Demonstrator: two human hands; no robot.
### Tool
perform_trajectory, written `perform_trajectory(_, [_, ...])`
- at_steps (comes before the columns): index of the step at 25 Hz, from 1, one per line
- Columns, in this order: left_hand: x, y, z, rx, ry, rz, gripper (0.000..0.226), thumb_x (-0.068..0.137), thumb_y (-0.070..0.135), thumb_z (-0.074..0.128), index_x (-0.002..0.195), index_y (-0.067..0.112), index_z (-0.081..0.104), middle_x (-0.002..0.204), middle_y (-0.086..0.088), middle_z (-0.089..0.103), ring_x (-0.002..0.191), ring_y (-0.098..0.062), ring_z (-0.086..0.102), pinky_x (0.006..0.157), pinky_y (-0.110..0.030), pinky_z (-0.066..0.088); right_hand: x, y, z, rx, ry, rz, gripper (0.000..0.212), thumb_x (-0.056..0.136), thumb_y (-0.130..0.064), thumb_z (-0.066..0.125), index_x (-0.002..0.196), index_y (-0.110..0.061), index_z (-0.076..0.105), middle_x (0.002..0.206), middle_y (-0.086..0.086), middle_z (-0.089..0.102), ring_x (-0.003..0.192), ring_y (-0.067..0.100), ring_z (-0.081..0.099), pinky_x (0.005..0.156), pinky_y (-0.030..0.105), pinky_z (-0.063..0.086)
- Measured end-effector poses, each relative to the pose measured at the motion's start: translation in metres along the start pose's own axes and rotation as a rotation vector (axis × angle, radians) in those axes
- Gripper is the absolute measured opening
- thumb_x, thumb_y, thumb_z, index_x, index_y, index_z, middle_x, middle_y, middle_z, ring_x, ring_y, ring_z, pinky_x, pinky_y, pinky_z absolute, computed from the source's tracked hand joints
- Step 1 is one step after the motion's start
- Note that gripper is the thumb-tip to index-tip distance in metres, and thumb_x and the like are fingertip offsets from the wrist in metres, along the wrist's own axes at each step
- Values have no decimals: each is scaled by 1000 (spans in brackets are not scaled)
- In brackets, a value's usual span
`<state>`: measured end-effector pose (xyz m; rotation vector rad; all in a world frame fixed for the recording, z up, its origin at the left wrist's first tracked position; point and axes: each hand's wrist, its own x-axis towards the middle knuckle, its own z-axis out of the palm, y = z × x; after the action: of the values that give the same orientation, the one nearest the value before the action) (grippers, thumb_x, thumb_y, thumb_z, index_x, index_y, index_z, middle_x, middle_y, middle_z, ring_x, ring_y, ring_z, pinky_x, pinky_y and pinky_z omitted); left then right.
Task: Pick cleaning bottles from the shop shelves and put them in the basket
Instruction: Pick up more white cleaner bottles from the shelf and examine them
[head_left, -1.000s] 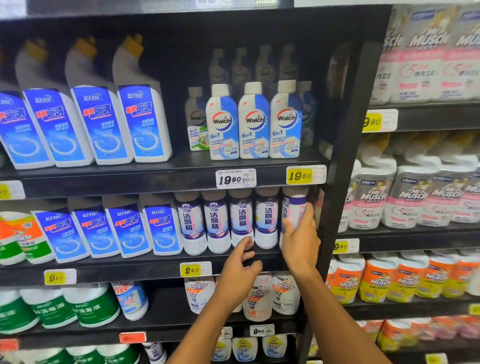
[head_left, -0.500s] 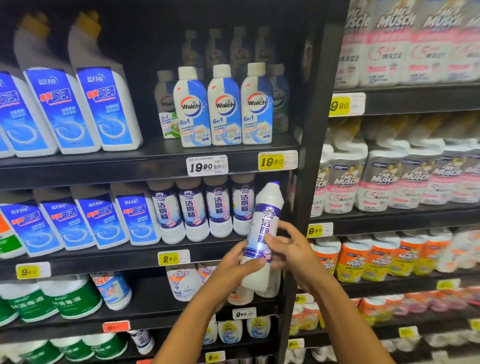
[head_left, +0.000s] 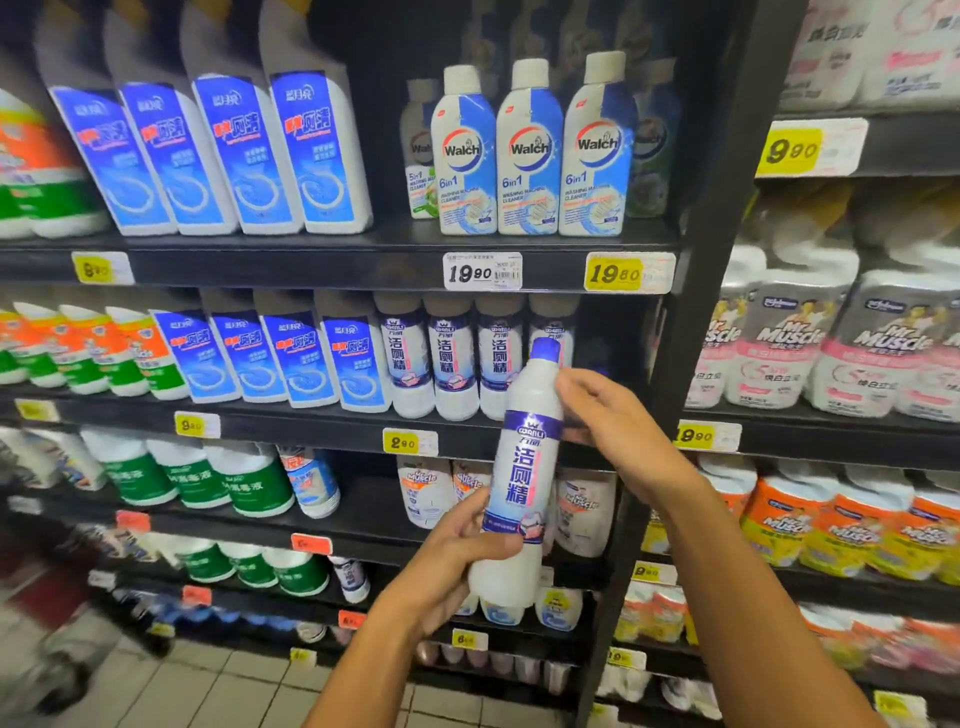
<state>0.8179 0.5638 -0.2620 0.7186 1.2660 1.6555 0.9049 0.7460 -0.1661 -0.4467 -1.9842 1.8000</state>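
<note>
Since half a second ago the white bottle (head_left: 524, 467) has come further off the shelf (head_left: 322, 423), out in front of it and nearly upright, blue cap up. The view has also swung left, showing more of the blue-label row.

Left hand (head_left: 467, 551) is wrapped around the bottle's lower body, thumb across the front. Right hand (head_left: 613, 431) is at the shoulder, fingers loosely curled against the side; can't tell how firmly it grips.

Risks, my read: the bottle is smooth and held low, so if the right hand leaves while it's tilted, it could slip or tip. Swinging it down could clip the shelf edge or the price tag (head_left: 410, 442).

Basket not in frame, contents unknown. The same-label bottles (head_left: 452, 358) stand in a row on the shelf, with a gap at the right end.
</note>
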Motion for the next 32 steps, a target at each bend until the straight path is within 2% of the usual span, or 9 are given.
perform_trajectory(5, [-21, 8, -14, -1, -10, 29, 68, 67, 8, 78, 132, 5, 56, 121, -21, 67, 106, -31, 68, 87, -35, 54, 15, -20, 34, -46, 25, -65, 35, 100, -36, 55, 96, -3, 66, 89, 12, 72, 78, 11, 64, 70, 25, 51])
perform_trajectory(8, [-33, 17, -32, 80, -16, 58, 65, 68, 9, 78, 130, 9, 58, 122, -17, 68, 111, -27, 66, 89, -29, 53, 15, -29, 63, -53, 39, -97, 37, 99, -34, 57, 93, 2, 62, 83, 9, 65, 73, 11, 59, 67, 28, 47])
perform_trajectory(11, [-45, 26, -55, 159, -38, 73, 65, 69, 10, 79, 131, 11, 57, 122, -12, 69, 113, -22, 66, 89, -25, 52, 9, -39, 96, -44, 78, -136, 29, 99, -31, 57, 85, -6, 62, 78, 4, 62, 71, 9, 56, 66, 26, 44])
perform_trajectory(15, [-64, 33, -96, 287, -71, 72, 67, 68, 18, 83, 129, 27, 57, 125, -2, 69, 119, -19, 63, 96, -31, 51, -9, -50, 147, -83, 100, -205, 34, 98, -24, 59, 98, 10, 59, 86, 23, 62, 77, 17, 56, 72, 29, 44])
perform_trajectory(19, [-80, 37, -128, 466, -57, 135, 62, 71, 34, 81, 123, 51, 52, 125, 15, 66, 121, -8, 60, 105, -41, 47, -34, -60, 191, -21, 74, -331, 9, 94, -16, 62, 101, -12, 67, 87, -4, 73, 81, 6, 66, 74, 17, 51])
perform_trajectory(22, [-90, 47, -149, 522, -63, 166, 59, 68, 35, 78, 113, 63, 51, 121, 23, 66, 116, -1, 61, 100, -30, 49, -44, -68, 216, -19, 125, -365, 18, 88, -20, 66, 106, -16, 67, 102, 5, 74, 96, 17, 68, 84, 27, 54])
perform_trajectory(26, [-95, 53, -177, 501, -161, 161, 61, 67, 23, 78, 117, 51, 57, 122, 13, 68, 116, -8, 63, 93, -27, 53, -51, -73, 232, -83, 97, -302, 24, 88, -13, 70, 112, -18, 66, 116, 11, 72, 113, 25, 66, 96, 42, 53])
perform_trajectory(29, [-92, 62, -184, 531, -175, 162, 58, 66, 21, 79, 113, 48, 59, 120, 11, 69, 113, -9, 65, 86, -20, 53, -56, -83, 237, -127, 21, -307, 31, 84, -9, 73, 114, -16, 66, 117, 13, 71, 113, 23, 65, 93, 38, 56])
perform_trajectory(32, [-84, 78, -182, 647, -109, 253, 62, 68, 25, 78, 112, 61, 54, 118, 29, 65, 112, 6, 61, 89, -17, 51, -63, -94, 239, -230, -30, -381, 36, 76, -9, 80, 110, -13, 70, 109, 2, 72, 104, 11, 66, 86, 26, 53])
